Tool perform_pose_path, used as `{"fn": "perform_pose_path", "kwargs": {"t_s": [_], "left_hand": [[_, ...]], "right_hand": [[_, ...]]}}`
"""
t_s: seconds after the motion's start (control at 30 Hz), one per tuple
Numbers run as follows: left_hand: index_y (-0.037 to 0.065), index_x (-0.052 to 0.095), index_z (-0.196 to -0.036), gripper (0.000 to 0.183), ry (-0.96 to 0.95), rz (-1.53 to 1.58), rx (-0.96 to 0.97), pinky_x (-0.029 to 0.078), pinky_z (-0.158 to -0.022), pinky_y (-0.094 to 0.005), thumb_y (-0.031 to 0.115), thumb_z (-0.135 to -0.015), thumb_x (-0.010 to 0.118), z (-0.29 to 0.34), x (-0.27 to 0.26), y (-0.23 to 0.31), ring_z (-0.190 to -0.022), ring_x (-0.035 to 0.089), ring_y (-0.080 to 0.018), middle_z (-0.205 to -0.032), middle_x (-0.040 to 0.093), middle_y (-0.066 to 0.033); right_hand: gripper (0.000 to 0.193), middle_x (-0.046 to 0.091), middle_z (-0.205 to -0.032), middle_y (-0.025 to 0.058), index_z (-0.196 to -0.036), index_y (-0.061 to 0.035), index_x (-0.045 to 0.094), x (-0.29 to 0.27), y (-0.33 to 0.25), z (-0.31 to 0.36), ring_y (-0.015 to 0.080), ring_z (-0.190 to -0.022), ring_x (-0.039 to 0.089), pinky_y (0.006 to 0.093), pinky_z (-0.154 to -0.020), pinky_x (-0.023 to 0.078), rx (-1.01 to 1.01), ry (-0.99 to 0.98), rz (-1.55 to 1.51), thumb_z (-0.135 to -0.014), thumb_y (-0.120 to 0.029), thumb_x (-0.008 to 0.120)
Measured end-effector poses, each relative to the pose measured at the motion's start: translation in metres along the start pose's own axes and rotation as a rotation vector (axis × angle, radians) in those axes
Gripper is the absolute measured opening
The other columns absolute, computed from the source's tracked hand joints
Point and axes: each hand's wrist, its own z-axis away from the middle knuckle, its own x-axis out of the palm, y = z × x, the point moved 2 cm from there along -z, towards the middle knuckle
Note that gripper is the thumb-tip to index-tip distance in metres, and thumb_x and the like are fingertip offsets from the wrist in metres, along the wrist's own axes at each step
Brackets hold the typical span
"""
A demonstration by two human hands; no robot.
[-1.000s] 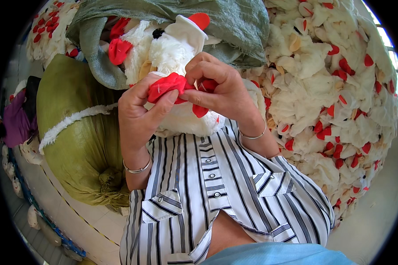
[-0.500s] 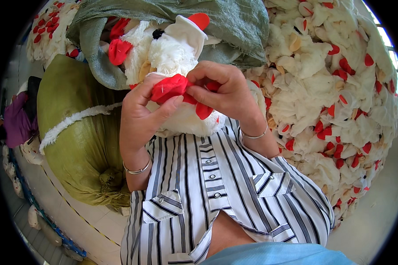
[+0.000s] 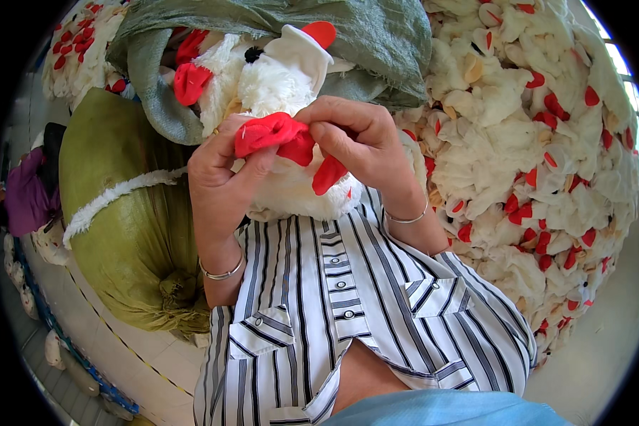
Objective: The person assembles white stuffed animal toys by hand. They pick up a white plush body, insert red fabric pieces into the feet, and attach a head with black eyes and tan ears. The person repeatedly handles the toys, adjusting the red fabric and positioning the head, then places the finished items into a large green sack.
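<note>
In front of my chest is a white fluffy plush skin point(image 3: 298, 193) with red fabric parts. My left hand point(image 3: 220, 174) pinches a bunched red fabric piece point(image 3: 273, 135) of it between thumb and fingers. At the right end of that red piece, my right hand point(image 3: 366, 138) is closed in a pinch on the cloth, its fingertips close together. A red flap point(image 3: 329, 175) hangs below the right fingers. Just beyond my hands, more white plush point(image 3: 273, 85) with red, black and cream parts lies at the mouth of a grey-green woven sack point(image 3: 376, 50).
A large heap of white plush skins point(image 3: 490, 163) with red pieces rises on my right. To my left stands a full olive sack point(image 3: 128, 234) with a white fluffy strip point(image 3: 113, 195) across it. Another plush pile point(image 3: 85, 64) is at the far left.
My left hand has shifted slightly left, drawing the red fabric with it. More of the red piece now shows between the hands, and the hanging flap has swung a little.
</note>
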Motion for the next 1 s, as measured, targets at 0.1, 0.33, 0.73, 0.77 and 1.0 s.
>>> {"fn": "perform_pose_path", "kwargs": {"t_s": [0.1,0.33,0.73,0.77,1.0], "left_hand": [[-0.001,0.065,-0.105,0.022,0.028,0.013,-0.008,0.047,-0.075,-0.0217,-0.004,-0.083,0.067,0.0,0.001,-0.001,-0.085,0.057,-0.0063,-0.095,0.062,0.0006],[-0.001,0.063,-0.109,0.025,0.055,0.056,-0.043,0.048,-0.078,-0.0213,-0.004,-0.084,0.068,0.003,0.006,-0.002,-0.088,0.057,-0.0047,-0.097,0.062,0.0016],[0.0,0.062,-0.1,0.017,0.006,0.031,-0.005,0.045,-0.07,-0.0185,0.001,-0.085,0.069,0.001,-0.004,0.003,-0.079,0.052,-0.0018,-0.089,0.06,0.0036],[0.0,0.062,-0.099,0.016,-0.005,0.04,-0.021,0.044,-0.069,-0.0179,0.002,-0.086,0.07,0.002,-0.005,0.002,-0.078,0.051,-0.0013,-0.087,0.059,0.0042],[-0.001,0.064,-0.091,0.01,0.091,0.015,0.028,0.037,-0.057,-0.0169,0.009,-0.092,0.063,0.003,-0.015,0.001,-0.064,0.044,0.0,-0.075,0.056,0.0055]], "right_hand": [[0.012,0.065,-0.08,0.0019,-0.097,0.0032,0.066,0.005,0.0,0.001,0.0051,-0.063,0.062,0.0192,-0.055,0.049,0.091,-0.031,-0.032,-0.091,-0.006,0.062],[0.017,0.065,-0.076,0.0011,-0.098,0.0038,0.065,0.009,0.004,0.0,0.0057,-0.064,0.063,0.0188,-0.055,0.05,0.243,-0.085,-0.069,-0.087,-0.009,0.07],[0.015,0.06,-0.07,-0.0011,-0.076,-0.0035,0.054,-0.006,-0.001,0.0,0.0031,-0.057,0.06,0.0169,-0.048,0.045,0.163,0.039,-0.048,-0.08,-0.002,0.068],[0.015,0.06,-0.071,-0.0009,-0.077,-0.0032,0.054,-0.006,0.002,0.001,0.0031,-0.058,0.06,0.0171,-0.049,0.045,0.133,0.014,-0.038,-0.08,-0.002,0.068],[0.016,0.06,-0.082,0.0006,-0.086,-0.0018,0.052,-0.008,-0.004,0.0,0.0041,-0.071,0.058,0.0192,-0.059,0.047,0.189,-0.093,-0.016,-0.083,0.001,0.067]]}}
